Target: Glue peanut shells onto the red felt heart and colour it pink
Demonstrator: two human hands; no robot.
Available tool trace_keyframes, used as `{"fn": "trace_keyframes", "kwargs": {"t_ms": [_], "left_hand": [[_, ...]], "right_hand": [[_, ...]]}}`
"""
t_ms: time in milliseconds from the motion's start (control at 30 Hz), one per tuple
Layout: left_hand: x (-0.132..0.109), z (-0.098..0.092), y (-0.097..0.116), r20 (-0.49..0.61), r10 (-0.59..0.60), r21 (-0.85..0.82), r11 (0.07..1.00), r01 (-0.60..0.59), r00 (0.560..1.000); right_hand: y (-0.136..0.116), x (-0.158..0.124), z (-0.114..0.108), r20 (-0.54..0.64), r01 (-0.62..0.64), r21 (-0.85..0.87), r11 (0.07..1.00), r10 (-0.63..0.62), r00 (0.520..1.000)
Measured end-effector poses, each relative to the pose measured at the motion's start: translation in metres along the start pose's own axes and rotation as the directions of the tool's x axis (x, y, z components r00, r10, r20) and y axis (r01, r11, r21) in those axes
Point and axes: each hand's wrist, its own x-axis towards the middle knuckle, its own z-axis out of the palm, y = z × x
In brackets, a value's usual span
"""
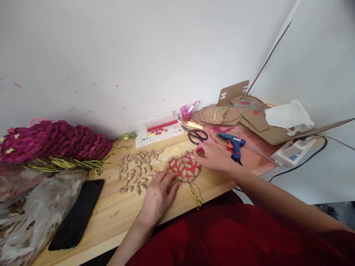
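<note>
While the left hand [158,195] lies flat and released on the table [119,212], its fingertips touch the lower left rim of the red disc [185,169], which sits near the table's front edge and is covered with peanut shells. At the disc's upper right rim the right hand [213,157] rests with curled fingers; I cannot tell whether it pinches anything. Loose peanuts [137,166] lie just left of the disc. A blue glue gun [233,143] lies just beyond the right hand, with black scissors [197,135] near it.

Here lie 1 disc [185,169], 1 glue gun [234,143], 1 pair of scissors [196,135] and 1 phone [76,214].
</note>
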Motion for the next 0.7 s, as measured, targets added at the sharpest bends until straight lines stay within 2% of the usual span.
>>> {"fn": "trace_keyframes", "kwargs": {"t_ms": [67,133,200,267,333,367,433,467,533,600,667,700], "left_hand": [[0.0,0.0,0.001,-0.002,-0.021,-0.024,0.999,0.021,1.0],[0.0,0.0,0.0,-0.003,-0.03,-0.044,0.999,0.03,1.0],[-0.002,0.001,-0.001,-0.004,-0.048,-0.065,0.997,0.047,0.999],[-0.002,0.002,-0.002,-0.028,-0.11,-0.112,0.988,0.107,0.994],[-0.001,0.001,-0.003,-0.103,-0.232,-0.222,0.953,0.205,0.967],[0.0,0.0,-0.002,-0.146,-0.308,-0.313,0.916,0.252,0.94],[0.005,-0.002,0.001,-0.156,-0.456,-0.551,0.776,0.305,0.876],[0.009,-0.004,0.004,-0.09,-0.506,-0.672,0.667,0.323,0.858],[0.018,-0.006,0.012,0.136,-0.519,-0.828,0.408,0.385,0.844],[0.028,-0.006,0.021,0.34,-0.468,-0.855,0.208,0.475,0.816],[0.04,-0.003,0.028,0.447,-0.446,-0.844,0.075,0.53,0.775],[0.047,-0.001,0.03,0.466,-0.451,-0.849,0.013,0.528,0.761]], "right_hand": [[-0.002,0.002,0.005,-0.035,-0.017,0.078,0.997,0.02,0.999],[-0.002,0.002,0.01,0.003,-0.068,0.323,0.944,0.071,0.997],[-0.002,0.001,0.015,0.102,-0.161,0.618,0.77,0.124,0.987],[0.0,0.001,0.019,0.166,-0.218,0.761,0.612,0.142,0.976],[0.001,0.001,0.02,0.13,-0.194,0.81,0.554,0.152,0.98],[0.001,0.0,0.02,0.101,-0.17,0.833,0.527,0.157,0.982],[0.001,0.0,0.019,0.061,-0.123,0.89,0.439,0.152,0.986],[0.0,-0.001,0.019,0.044,-0.099,0.913,0.396,0.144,0.989],[-0.004,-0.003,0.02,0.016,-0.06,0.935,0.351,0.127,0.992],[-0.01,-0.004,0.022,-0.001,-0.04,0.938,0.346,0.119,0.993],[-0.016,-0.002,0.02,-0.014,-0.03,0.923,0.384,0.113,0.993],[-0.02,0.001,0.018,-0.024,-0.023,0.909,0.416,0.108,0.994]]}}
